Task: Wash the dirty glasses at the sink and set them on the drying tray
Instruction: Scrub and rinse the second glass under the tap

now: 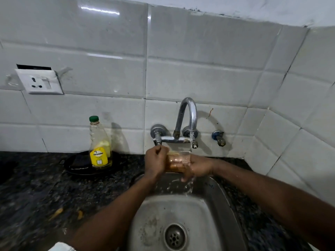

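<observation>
Both hands hold 1 clear glass [178, 161] over the steel sink [213, 205], right under the stream from the curved tap [188, 115]. The glass lies on its side, long axis running left to right between the hands. The left hand [155, 160] is curled around one end, the right hand [196, 168] wraps the other with water running off its fingers. Which end is the mouth cannot be told through the blur. No drying tray is identifiable; a black pan [81, 165] with a dish-soap bottle [100, 142] sits to the left on the dark counter [36, 196].
</observation>
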Action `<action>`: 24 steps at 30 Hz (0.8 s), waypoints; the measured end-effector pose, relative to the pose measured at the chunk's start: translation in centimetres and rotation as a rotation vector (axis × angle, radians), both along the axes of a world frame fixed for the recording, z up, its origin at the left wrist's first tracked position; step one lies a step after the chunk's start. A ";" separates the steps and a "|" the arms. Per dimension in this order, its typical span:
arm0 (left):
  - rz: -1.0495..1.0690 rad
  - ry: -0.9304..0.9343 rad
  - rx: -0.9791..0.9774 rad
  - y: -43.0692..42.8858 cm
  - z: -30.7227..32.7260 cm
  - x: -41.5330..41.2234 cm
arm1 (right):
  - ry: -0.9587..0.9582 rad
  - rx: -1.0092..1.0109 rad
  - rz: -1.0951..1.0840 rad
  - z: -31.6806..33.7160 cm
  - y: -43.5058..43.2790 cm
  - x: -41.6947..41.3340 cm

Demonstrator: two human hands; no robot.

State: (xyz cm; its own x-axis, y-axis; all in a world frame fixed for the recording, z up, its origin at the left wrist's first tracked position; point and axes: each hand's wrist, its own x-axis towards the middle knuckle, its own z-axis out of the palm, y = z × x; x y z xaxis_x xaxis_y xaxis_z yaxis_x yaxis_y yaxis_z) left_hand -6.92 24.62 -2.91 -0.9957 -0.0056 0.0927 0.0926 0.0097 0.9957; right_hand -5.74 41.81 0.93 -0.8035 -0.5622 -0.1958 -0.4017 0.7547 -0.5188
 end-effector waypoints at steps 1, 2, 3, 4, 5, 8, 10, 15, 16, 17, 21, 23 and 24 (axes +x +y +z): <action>-0.004 -0.102 -0.029 0.0 0.4 -0.4 | -0.036 0.006 0.002 0.1 -0.1 0.0; -0.035 -0.256 -0.042 -0.1 0.8 -0.5 | 0.027 0.047 0.041 -0.1 -0.2 -0.1; -0.099 -0.408 -0.045 -0.4 1.2 -0.6 | 0.111 0.096 0.097 0.0 -0.4 0.0; -0.154 -0.492 -0.019 -0.6 1.6 -0.5 | 0.184 0.123 0.138 -0.2 -0.3 -0.2; -0.163 -0.482 0.016 -0.7 1.6 -0.5 | 0.162 0.120 0.123 -0.2 -0.3 -0.3; -0.020 -0.064 0.073 -0.2 0.7 0.0 | 0.156 0.105 0.114 0.6 0.1 -1.0; 0.015 0.015 0.024 0.3 0.1 0.2 | 0.026 0.005 0.144 0.2 0.5 -1.5; -0.204 -0.497 0.076 -0.3 0.7 -0.5 | 0.130 0.112 0.204 0.5 0.1 -0.5; -0.162 -0.413 0.115 -0.1 0.6 -0.6 | 0.110 0.080 0.171 0.2 0.1 -0.7; -0.078 -0.257 0.128 0.2 0.3 -0.7 | 0.130 0.071 0.154 0.6 0.1 -0.5; 0.047 -0.027 -0.027 0.8 0.5 -0.6 | 0.097 0.045 0.127 0.1 0.4 -0.8; -0.029 -0.331 -0.010 0.4 1.6 -0.9 | 0.204 0.127 0.167 -0.4 0.4 -0.8; -0.090 -0.451 0.004 0.3 2.0 -1.0 | 0.223 0.122 0.177 -0.6 0.6 -1.1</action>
State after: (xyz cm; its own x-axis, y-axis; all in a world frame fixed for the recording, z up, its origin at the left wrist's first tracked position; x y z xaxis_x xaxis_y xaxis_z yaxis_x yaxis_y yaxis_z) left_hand -7.88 24.90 -0.89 -0.9332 0.0830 -0.3496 -0.3494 0.0175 0.9368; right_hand -6.81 42.42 0.35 -0.7260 -0.6803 -0.1007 -0.6259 0.7143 -0.3130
